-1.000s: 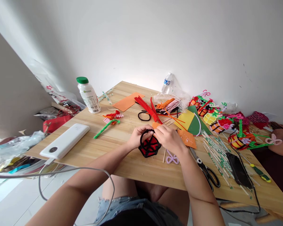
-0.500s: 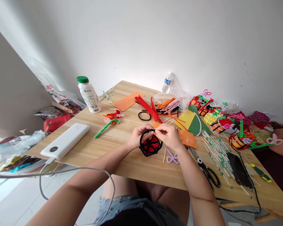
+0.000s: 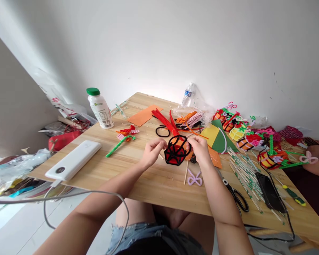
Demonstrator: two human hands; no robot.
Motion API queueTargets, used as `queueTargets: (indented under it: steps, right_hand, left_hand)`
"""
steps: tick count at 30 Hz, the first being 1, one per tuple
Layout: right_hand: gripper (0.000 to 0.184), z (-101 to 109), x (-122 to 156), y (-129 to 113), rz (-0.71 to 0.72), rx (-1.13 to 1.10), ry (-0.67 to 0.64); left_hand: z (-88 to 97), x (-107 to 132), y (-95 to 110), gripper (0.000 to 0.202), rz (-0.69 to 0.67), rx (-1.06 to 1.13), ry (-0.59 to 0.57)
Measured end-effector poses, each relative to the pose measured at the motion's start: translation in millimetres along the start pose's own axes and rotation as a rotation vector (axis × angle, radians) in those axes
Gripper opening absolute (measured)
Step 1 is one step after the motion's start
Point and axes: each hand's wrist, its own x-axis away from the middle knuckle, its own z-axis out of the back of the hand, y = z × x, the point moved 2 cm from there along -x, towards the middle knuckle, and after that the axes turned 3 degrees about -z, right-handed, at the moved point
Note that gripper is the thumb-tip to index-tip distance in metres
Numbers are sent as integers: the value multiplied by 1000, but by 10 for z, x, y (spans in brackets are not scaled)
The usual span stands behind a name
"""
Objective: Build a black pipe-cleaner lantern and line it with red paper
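A small basket (image 3: 176,152) made of black pipe cleaners with a red lining hangs just above the wooden table (image 3: 154,180). My right hand (image 3: 200,148) pinches its right rim. My left hand (image 3: 152,151) sits just left of the basket with its fingertips pinched together; what it grips is too small to make out. Orange foam pieces (image 3: 215,159) lie behind and right of my right hand. A thin wooden stick (image 3: 186,174) and a lilac pipe-cleaner bow (image 3: 194,179) lie below the basket.
A white power bank (image 3: 73,159) with its grey cable lies at the left, a green-capped bottle (image 3: 100,108) behind it. Red pipe cleaners (image 3: 166,122), a black loop (image 3: 162,131), scissors (image 3: 235,194), striped sticks (image 3: 244,170), a phone (image 3: 269,187) and finished baskets (image 3: 271,156) fill the right.
The basket rose off the table and moved up and right with my right hand. My left hand slid off its rim to the left.
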Motion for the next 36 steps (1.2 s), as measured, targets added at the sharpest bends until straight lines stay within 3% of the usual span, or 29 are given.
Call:
queueTargets:
  steps: [3,6,16,18,22,27,29,32,34,36]
  right_hand:
    - [16,27,-66,64,8,18,58]
    - [14,53,-114,100,-9,39,90]
    - [14,94,-153,151,35,203,90]
    - [15,90,-152,152,35,209,63]
    - [21,70,-145,142,26,235,-32]
    - [30,67,-147,131,93,313,-83]
    - [31,75,-107,72,216,402,-13]
    - [25,68,75,-109,575,538,174]
    - [21,16,245,-216,773,593,134]
    - [20,-60,396,-269,864,647,-21]
  left_hand:
    - [-49,44,35,34,34,-47,-170]
    - [-103,48,84,27,31,-91,-260]
    - [-165,74,53,32,65,-133,-309]
    - [-141,80,77,31,-2,-182,-250]
    - [-107,81,155,17,-291,-333,-146]
    - [-141,86,109,19,-413,-409,-282]
    - [-144,88,87,17,-432,-421,-273]
    - [-137,84,73,17,-449,-458,-196]
    - [-135,81,62,17,-434,-461,-172]
    - [-133,81,45,16,-400,-451,-156]
